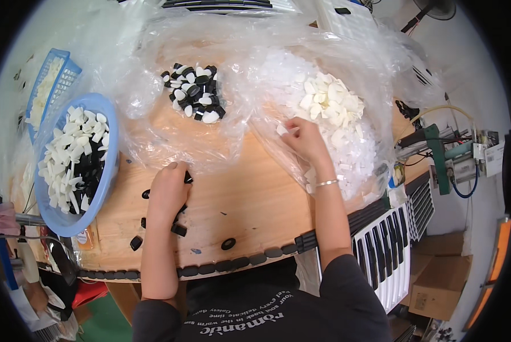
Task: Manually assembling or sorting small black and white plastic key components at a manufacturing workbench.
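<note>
My left hand (171, 191) is over the wooden table with its fingers curled around a small black plastic piece (188, 177); its fingertips are partly hidden. Several loose black pieces (179, 229) lie around that wrist. Between the thumb and fingers of my right hand (306, 141) is a small flat white piece (281, 130). This hand is at the left edge of an opened clear plastic bag, which holds a heap of small translucent white pieces (355, 159). Cream-white rounded pieces (332, 98) lie on top of that heap.
A mixed pile of black and white pieces (194, 91) lies on clear plastic sheeting (153, 134). At left are a blue basin (108, 185) of similar pieces and a blue basket (70, 74). Black pieces (224, 265) line the table's front edge. Machinery (440, 151) stands at right.
</note>
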`<state>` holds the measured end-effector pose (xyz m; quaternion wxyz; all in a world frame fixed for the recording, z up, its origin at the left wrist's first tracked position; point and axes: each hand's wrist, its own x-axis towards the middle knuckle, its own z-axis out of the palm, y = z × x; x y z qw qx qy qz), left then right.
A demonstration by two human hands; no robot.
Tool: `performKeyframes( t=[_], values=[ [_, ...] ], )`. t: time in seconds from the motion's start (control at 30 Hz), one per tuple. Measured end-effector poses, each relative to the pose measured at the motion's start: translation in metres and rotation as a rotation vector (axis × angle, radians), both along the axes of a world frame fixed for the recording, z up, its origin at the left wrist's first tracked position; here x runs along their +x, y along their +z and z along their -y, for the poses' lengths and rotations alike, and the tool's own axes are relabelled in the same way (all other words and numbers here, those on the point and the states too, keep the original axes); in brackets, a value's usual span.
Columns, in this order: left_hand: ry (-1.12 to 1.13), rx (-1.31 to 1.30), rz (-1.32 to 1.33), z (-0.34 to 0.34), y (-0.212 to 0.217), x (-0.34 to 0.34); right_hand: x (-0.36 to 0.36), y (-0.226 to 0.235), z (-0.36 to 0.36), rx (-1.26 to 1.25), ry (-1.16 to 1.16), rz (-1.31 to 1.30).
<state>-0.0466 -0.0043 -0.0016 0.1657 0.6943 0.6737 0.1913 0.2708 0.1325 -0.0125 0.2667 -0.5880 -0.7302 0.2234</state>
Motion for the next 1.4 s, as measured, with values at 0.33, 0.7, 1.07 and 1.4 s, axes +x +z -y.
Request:
performKeyframes(
  t=[0.33,0.7,1.07,1.4],
  values=[
    [-0.076,0.2,0.41,-0.008,0.013,0.02,-0.033,0.013,0.027,0.193,0.006,-0.402],
    [-0.116,0.172,0.738,0.003,0.017,0.044,-0.098,0.038,0.089,0.506,0.576,-0.48],
    [-0.134,0.253,0.615,0.006,0.021,0.038,-0.094,0.036,0.088,0.369,0.674,-0.369],
    [0.044,0.241,1.061,0.002,0.005,0.049,-0.104,0.012,0.09,-0.182,0.541,-0.821]
  ],
)
